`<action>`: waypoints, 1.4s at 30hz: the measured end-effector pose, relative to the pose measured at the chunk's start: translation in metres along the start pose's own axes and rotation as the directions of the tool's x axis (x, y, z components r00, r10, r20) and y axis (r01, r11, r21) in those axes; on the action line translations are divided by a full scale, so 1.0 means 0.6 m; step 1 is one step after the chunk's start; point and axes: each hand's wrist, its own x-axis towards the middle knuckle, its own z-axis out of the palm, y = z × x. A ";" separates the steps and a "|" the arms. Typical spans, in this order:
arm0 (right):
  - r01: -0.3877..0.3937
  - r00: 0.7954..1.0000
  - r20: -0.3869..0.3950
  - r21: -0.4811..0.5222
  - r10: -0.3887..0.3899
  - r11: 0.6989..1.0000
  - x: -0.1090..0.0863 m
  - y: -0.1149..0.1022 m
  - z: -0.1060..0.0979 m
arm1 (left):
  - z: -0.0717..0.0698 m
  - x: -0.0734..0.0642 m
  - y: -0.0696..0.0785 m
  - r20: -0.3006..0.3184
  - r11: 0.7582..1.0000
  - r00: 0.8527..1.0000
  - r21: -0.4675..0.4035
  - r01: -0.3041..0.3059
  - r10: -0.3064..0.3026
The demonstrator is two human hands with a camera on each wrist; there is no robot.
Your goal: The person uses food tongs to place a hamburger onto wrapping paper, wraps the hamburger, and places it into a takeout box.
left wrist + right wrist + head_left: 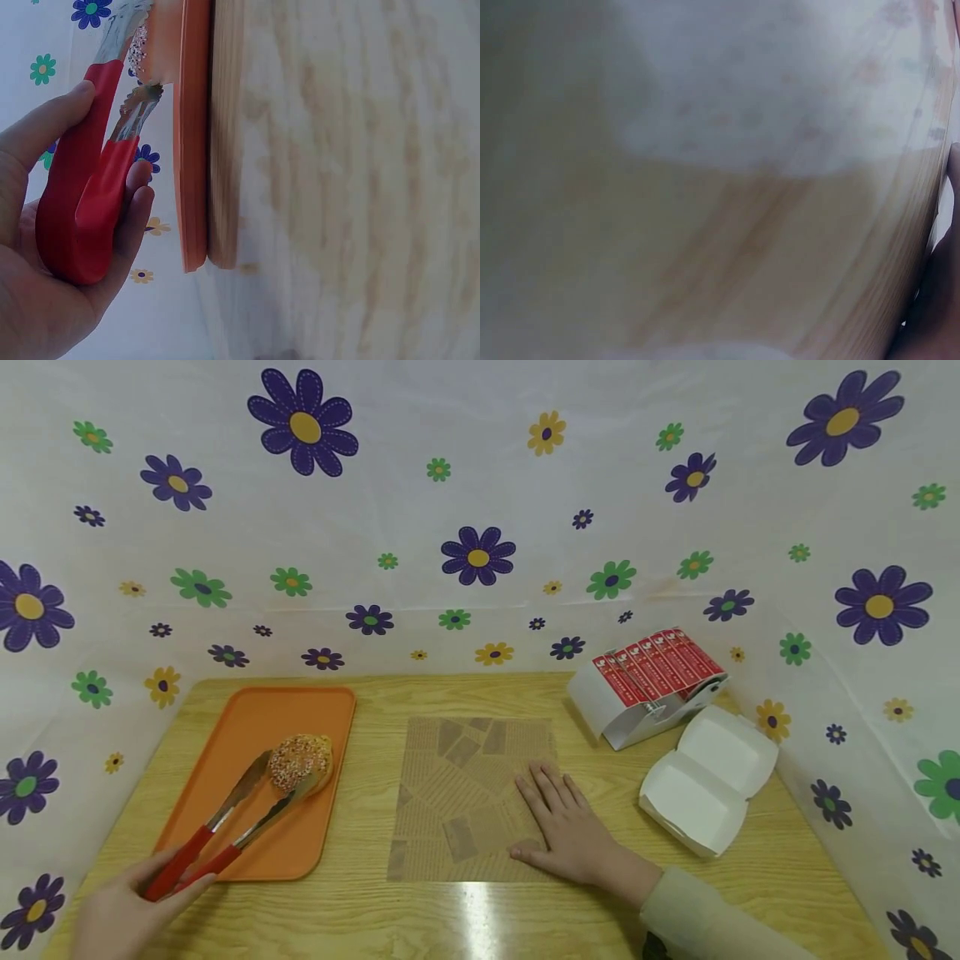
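Observation:
My left hand (120,906) grips red-handled metal tongs (180,863) by the handles. The tongs' tips lie on either side of a round bun (302,758) topped with sprinkles or seeds, over the orange tray (258,712). Whether the bun is lifted off the tray, I cannot tell. In the left wrist view the fingers and thumb curl round the tongs' red handles (79,180). My right hand (566,833) rests with spread fingers on the right part of a brown newsprint-patterned paper sheet (435,789). The right wrist view is blurred, with only a dark part of that hand at its edge.
To the right of the paper stands an open white takeaway box (690,797). Behind it sits a white holder (637,722) with several red packets (660,664). A flower-printed white sheet (405,510) encloses the wooden table (360,910) at the back and sides.

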 end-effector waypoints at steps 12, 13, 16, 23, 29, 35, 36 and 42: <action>-0.003 1.000 0.023 -0.026 0.004 1.000 0.003 0.000 0.001 | 0.017 0.009 0.005 -0.001 0.998 0.998 0.024 -0.058 0.058; -0.003 1.000 0.025 -0.027 0.004 1.000 0.003 0.000 0.001 | 0.017 0.009 0.006 -0.001 0.997 0.997 0.029 -0.071 0.071; 0.006 1.000 0.015 -0.029 -0.005 1.000 0.002 -0.001 -0.001 | 0.018 0.009 0.010 -0.017 0.993 0.994 0.049 -0.109 0.110; 0.026 0.999 -0.030 0.003 -0.026 1.000 0.000 -0.002 -0.003 | 0.017 0.007 0.015 -0.061 0.976 0.977 0.084 -0.201 0.206; 0.005 1.000 0.009 -0.003 -0.005 1.000 0.001 -0.004 -0.006 | 0.017 0.005 0.018 -0.075 0.968 0.968 0.106 -0.229 0.238; -0.010 0.999 0.040 -0.017 0.011 1.000 0.002 -0.005 -0.006 | 0.018 0.002 0.031 -0.107 0.971 0.968 0.100 -0.216 0.227; -0.011 0.999 0.042 -0.017 0.011 1.000 0.002 -0.005 -0.005 | 0.018 0.001 0.034 -0.113 0.972 0.968 0.094 -0.214 0.224; -0.011 0.999 0.039 -0.010 0.011 1.000 0.002 -0.004 -0.005 | 0.022 0.002 0.049 -0.119 0.973 0.966 0.051 -0.225 0.230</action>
